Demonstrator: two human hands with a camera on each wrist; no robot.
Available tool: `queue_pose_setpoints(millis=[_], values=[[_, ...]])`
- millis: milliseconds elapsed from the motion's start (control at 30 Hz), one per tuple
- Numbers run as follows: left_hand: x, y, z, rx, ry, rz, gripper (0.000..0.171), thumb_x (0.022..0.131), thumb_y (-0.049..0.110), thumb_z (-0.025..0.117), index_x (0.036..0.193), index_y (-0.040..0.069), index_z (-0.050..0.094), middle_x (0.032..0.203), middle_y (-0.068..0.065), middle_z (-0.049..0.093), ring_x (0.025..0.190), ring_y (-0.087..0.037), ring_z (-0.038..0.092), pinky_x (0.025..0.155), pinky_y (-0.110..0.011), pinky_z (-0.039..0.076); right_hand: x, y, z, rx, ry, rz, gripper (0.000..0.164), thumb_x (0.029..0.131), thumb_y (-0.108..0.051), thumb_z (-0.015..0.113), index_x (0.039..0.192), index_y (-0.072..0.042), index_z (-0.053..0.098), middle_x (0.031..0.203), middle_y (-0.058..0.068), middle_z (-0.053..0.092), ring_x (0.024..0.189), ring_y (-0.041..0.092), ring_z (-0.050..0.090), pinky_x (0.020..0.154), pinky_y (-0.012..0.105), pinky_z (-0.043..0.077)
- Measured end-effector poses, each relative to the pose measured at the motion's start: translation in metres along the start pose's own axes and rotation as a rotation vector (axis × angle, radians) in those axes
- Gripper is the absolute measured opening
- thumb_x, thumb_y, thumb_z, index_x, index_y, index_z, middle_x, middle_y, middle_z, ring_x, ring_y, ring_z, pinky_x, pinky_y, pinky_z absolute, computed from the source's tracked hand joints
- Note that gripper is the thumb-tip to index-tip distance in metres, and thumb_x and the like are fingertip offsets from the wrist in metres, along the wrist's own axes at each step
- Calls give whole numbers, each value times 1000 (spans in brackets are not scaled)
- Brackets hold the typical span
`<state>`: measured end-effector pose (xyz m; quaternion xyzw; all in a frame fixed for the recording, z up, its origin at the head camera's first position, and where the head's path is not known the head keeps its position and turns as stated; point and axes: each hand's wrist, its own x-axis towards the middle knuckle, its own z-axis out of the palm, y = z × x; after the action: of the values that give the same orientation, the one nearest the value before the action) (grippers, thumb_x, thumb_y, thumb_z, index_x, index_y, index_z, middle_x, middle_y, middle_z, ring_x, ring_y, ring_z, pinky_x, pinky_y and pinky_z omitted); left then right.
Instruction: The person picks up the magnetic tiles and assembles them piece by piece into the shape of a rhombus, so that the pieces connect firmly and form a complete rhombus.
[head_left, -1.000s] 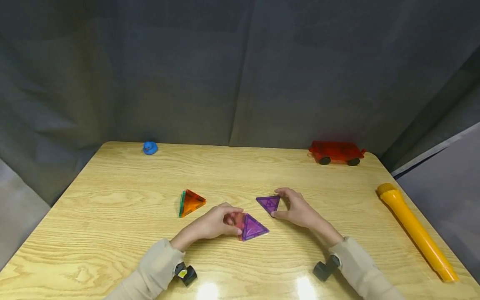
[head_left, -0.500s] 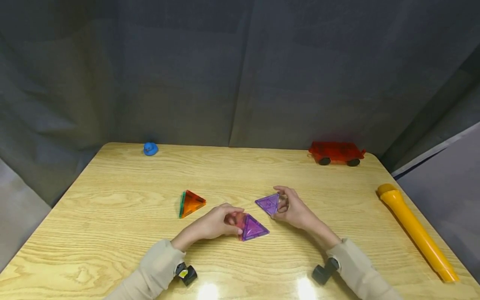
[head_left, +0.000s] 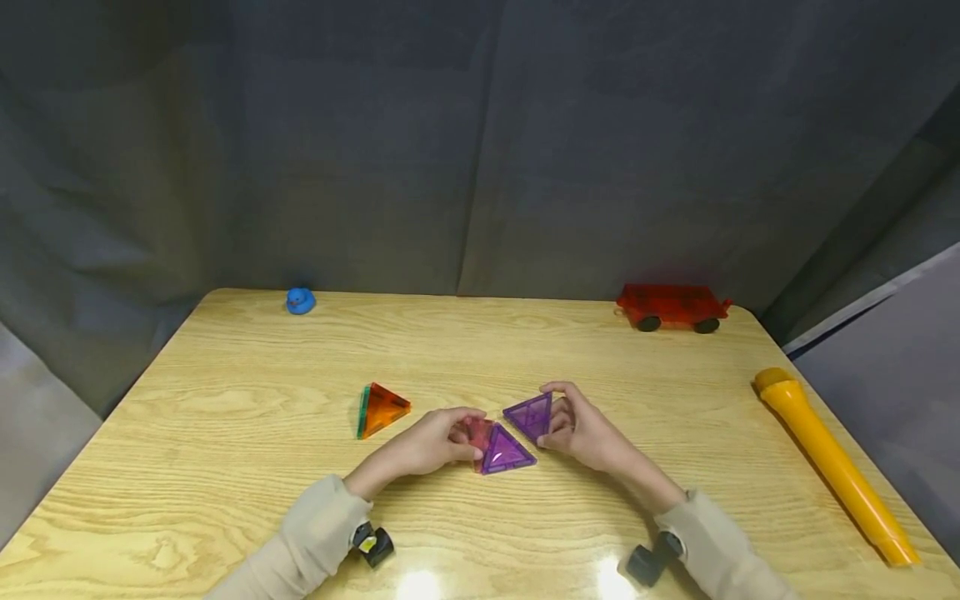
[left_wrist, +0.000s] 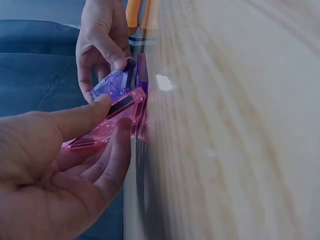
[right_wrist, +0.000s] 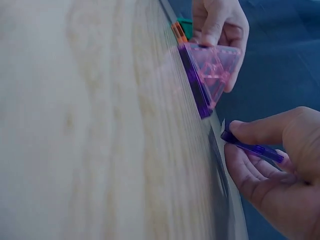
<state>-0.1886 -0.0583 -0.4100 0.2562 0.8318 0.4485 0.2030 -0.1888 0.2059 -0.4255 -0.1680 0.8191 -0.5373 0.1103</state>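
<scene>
My left hand (head_left: 432,443) pinches a translucent pink triangular magnetic tile (right_wrist: 215,70) by its edges, fingers on one side and thumb on the other. The pink tile stands tilted up along one edge of a purple triangular tile (head_left: 507,451), which lies on the table. Between thumb and fingers, my right hand (head_left: 588,431) holds a second purple triangular tile (head_left: 529,415), raised and tilted. One corner of this second tile comes close to the pink and purple pair in the head view. Part of the pink tile is hidden behind my left fingers.
An orange and green tile pyramid (head_left: 384,409) sits left of my left hand on the wooden table (head_left: 225,500). At the back are a small blue duck (head_left: 301,301) and a red wheeled car base (head_left: 672,306). A yellow-orange tube (head_left: 836,467) lies along the right edge.
My right hand has lifted and tilted its purple tile and brought it left and nearer the other two. The left hand, with the pink tile, has barely moved.
</scene>
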Motion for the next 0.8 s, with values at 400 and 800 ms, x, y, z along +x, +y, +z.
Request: queue_pose_setpoints(millis=[400,800], values=[[1,3,-1,4,-12,12,51,91,9,63,137,-4,44,99,-9,65,85,-15,60,68,-26,46,-4,-6,10,-16,-32,-38,68,77,16,67,132,4,29,93,20,52,75,13,55,62,21,50],[2,7,-1,24,-18,16,53,92,7,62,139,-5,42,107,-12,64,83,-14,59,66,-25,45,-3,-9,17,-138,3,-135,62,76,16,67,128,4,36,97,20,57,82,24,63,70,24,55]])
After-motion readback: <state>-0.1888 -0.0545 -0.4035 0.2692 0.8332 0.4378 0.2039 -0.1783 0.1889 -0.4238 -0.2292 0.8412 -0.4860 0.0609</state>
